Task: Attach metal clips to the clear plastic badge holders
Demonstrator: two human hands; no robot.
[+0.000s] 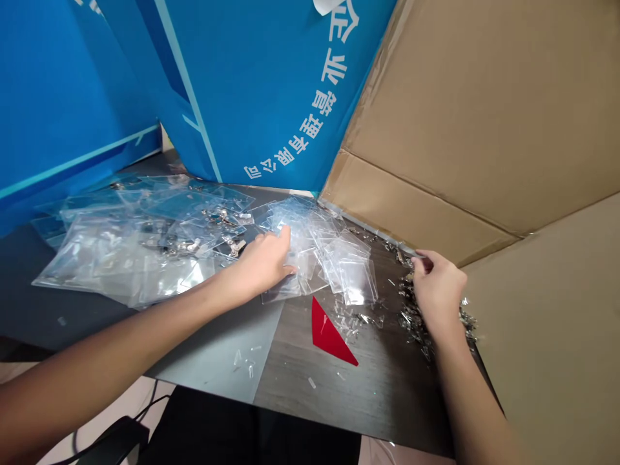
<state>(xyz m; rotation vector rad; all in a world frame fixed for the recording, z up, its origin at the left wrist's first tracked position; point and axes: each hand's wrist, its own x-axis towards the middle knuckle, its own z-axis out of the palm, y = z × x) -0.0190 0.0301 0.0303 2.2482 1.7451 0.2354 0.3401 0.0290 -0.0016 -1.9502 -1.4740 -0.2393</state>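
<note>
My left hand (265,259) reaches over a heap of clear plastic badge sleeves (358,278), its thumb and forefinger apart and touching or just above them. My right hand (440,290) is at the far right, over a pile of small metal clips (411,323) with clear straps. Its thumb and fingertips are pinched together, and whatever they hold is hidden. At the left, behind my left forearm, lies a broad pile of clear sleeves with metal clips attached (179,232).
A red pointed piece (329,332) lies on the dark table (290,368), near loose clear straps (349,320). Blue printed panels (252,84) stand behind, and cardboard walls (484,116) close off the right side. Black cables (152,403) hang below the table's front edge.
</note>
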